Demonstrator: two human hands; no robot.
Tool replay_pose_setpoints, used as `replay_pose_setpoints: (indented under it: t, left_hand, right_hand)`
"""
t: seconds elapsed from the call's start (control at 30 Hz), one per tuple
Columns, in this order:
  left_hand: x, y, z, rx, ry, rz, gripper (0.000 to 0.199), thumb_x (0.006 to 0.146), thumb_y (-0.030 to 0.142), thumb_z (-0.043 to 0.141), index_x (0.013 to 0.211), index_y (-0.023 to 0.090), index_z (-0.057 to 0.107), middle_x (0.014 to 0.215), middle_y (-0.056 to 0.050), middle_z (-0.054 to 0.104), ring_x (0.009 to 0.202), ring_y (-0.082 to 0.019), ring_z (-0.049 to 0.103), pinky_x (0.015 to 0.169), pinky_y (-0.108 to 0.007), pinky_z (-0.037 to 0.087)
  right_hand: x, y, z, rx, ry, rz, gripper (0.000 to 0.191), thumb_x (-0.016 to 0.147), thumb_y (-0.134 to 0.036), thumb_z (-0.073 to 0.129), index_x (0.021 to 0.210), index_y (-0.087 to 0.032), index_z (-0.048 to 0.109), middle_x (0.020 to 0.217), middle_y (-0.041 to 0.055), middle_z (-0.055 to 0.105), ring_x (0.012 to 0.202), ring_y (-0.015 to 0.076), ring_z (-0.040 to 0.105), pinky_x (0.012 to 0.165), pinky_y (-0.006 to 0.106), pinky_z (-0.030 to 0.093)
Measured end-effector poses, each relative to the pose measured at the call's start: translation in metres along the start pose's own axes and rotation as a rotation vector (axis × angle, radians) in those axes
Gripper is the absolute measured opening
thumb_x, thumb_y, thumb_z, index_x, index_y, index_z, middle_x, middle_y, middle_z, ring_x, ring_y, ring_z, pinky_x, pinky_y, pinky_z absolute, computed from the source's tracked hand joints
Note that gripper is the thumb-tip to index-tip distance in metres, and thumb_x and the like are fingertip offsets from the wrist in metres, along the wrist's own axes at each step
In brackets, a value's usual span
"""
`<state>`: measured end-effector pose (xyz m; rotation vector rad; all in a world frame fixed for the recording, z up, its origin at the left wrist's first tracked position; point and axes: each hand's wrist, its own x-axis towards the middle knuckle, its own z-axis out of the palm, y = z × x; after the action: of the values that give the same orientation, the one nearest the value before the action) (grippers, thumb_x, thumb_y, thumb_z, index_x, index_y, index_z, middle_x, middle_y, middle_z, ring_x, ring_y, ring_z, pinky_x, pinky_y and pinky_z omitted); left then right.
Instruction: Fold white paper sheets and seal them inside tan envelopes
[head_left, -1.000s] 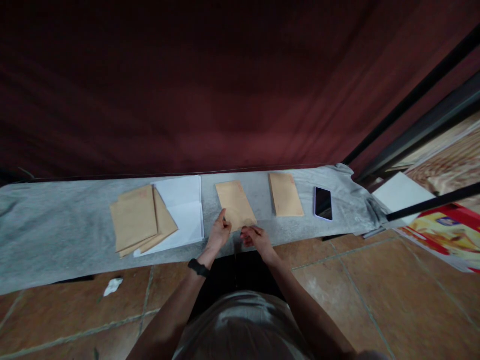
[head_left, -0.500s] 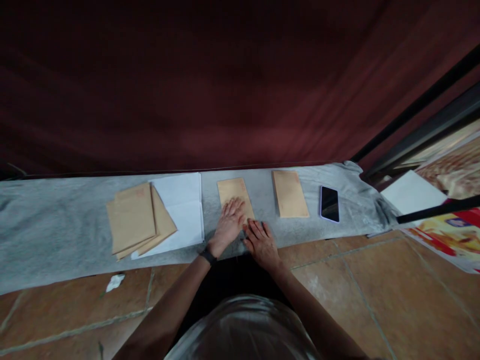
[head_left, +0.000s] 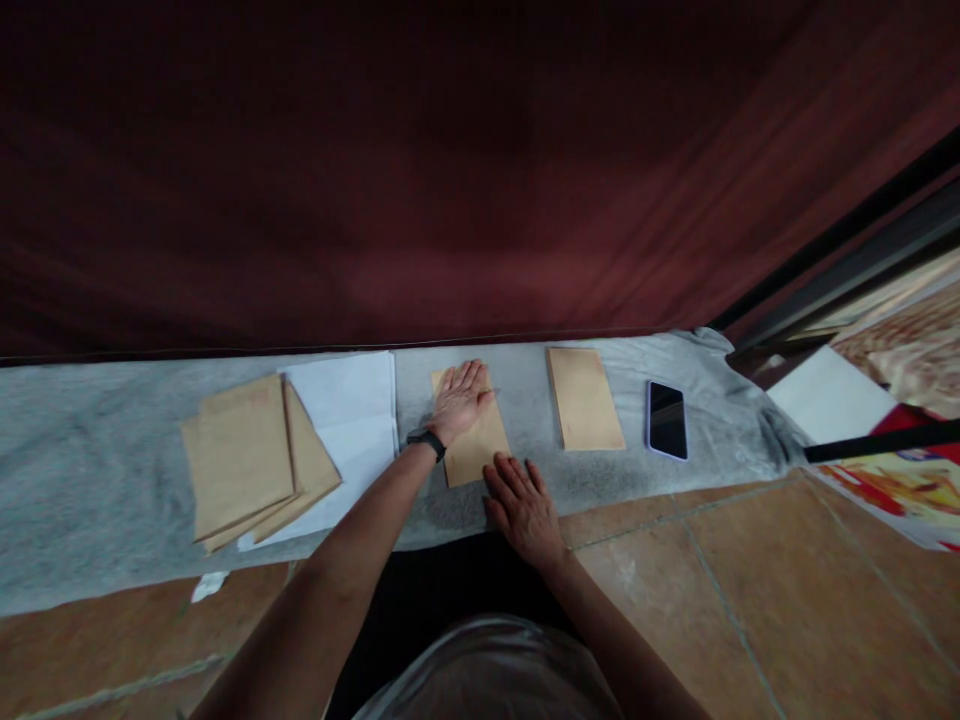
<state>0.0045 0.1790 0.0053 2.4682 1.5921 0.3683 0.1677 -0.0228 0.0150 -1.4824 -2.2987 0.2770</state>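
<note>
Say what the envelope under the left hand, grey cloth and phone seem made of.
Envelope: probably matte kraft paper, flat and brown with crisp edges. Cloth: seemingly soft, napped fabric, judging by its mottled surface and folds. Phone: likely a glossy glass front, dark and smooth; its lilac rim may be plastic or silicone.

The left hand (head_left: 459, 405) hides much of the upper part of the middle brown envelope (head_left: 478, 455), and the right hand (head_left: 529, 520) seems to cover its near right corner (the view is too soft to be sure). Stacked envelopes (head_left: 240, 450) hide part of the white paper (head_left: 356, 420); their reddish print is too blurred to read. The left edge cuts off the surface (head_left: 75, 480); a dark bar (head_left: 885, 440) crosses the red-and-yellow panel (head_left: 911, 490).
</note>
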Motion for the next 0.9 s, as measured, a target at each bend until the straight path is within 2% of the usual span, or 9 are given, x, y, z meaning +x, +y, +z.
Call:
replay_pose_setpoints:
  t: [0.13, 0.33, 0.63, 0.9]
  left_hand:
    - [0.002, -0.003, 0.0, 0.011, -0.006, 0.035, 0.063, 0.102, 0.044, 0.03, 0.157, 0.013, 0.032, 0.163, -0.011, 0.034, 0.154, -0.025, 0.021, 0.127, -0.049, 0.008]
    - [-0.016, 0.001, -0.003, 0.009, -0.025, 0.142, 0.059, 0.103, 0.039, 0.029, 0.156, 0.013, 0.034, 0.164, -0.011, 0.033, 0.154, -0.022, 0.022, 0.128, -0.044, 0.01]
    - [-0.058, 0.017, 0.001, -0.069, -0.099, 0.278, 0.058, 0.104, 0.04, 0.03, 0.157, 0.015, 0.033, 0.164, -0.01, 0.033, 0.155, -0.021, 0.02, 0.127, -0.043, 0.012]
    - [-0.1, 0.032, -0.005, -0.086, -0.128, 0.36, 0.059, 0.106, 0.046, 0.03, 0.157, 0.016, 0.032, 0.164, -0.011, 0.031, 0.155, -0.02, 0.019, 0.127, -0.042, 0.01]
  right_hand:
    - [0.0, 0.0, 0.0, 0.001, -0.014, 0.009, 0.051, 0.103, -0.031, 0.049, 0.153, -0.026, 0.041, 0.16, 0.0066, 0.039, 0.147, 0.025, 0.039, 0.123, 0.05, 0.024]
    - [0.0, 0.0, 0.001, 0.009, 0.001, 0.005, 0.052, 0.102, -0.03, 0.05, 0.154, -0.027, 0.041, 0.159, 0.0068, 0.041, 0.146, 0.0248, 0.04, 0.124, 0.05, 0.024]
    - [-0.001, 0.002, 0.004, 0.019, 0.014, 0.012, 0.047, 0.101, -0.028, 0.05, 0.148, -0.025, 0.048, 0.156, 0.0073, 0.046, 0.145, 0.0246, 0.042, 0.123, 0.05, 0.025]
    - [-0.004, 0.003, 0.007, 0.015, 0.016, 0.002, 0.045, 0.101, -0.03, 0.051, 0.145, -0.021, 0.052, 0.15, 0.0109, 0.054, 0.144, 0.0259, 0.043, 0.123, 0.052, 0.025]
